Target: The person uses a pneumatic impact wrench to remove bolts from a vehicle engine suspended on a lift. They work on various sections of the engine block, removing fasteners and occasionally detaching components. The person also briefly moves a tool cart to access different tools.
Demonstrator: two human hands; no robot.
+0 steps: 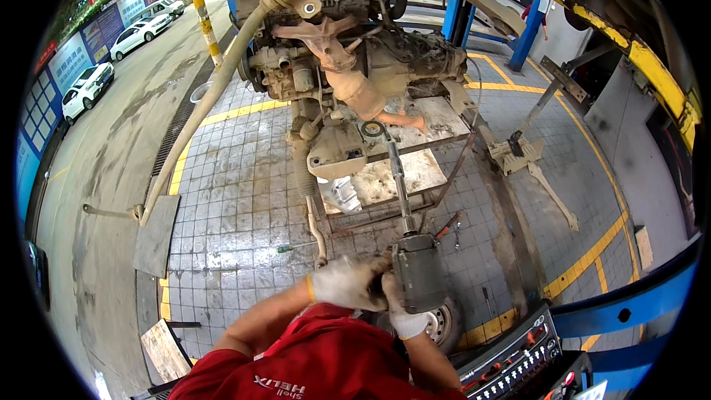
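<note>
A dark grey impact wrench [419, 272] is held in front of my chest, with a long metal extension bar [400, 181] pointing away toward the engine assembly [296, 67]. My left hand [348, 281], in a white work glove, closes at the wrench's left side, its fingertips partly hidden. Lower down, my right hand [404, 317], gloved too, wraps round the tool's grip. The bar's far end lies beside a round ring-like part [372, 129], just below the rusty exhaust pipe [357, 92]; whether it touches anything cannot be seen.
The engine rests over a metal-framed table [418, 170]. Below stands a wheel [441, 326], and an open socket tool case [511, 355] is at the lower right. A long bar [196, 118] hangs at the left, blue lift arms [629, 311] at the right. Hand tools [449, 226] lie on the tiles.
</note>
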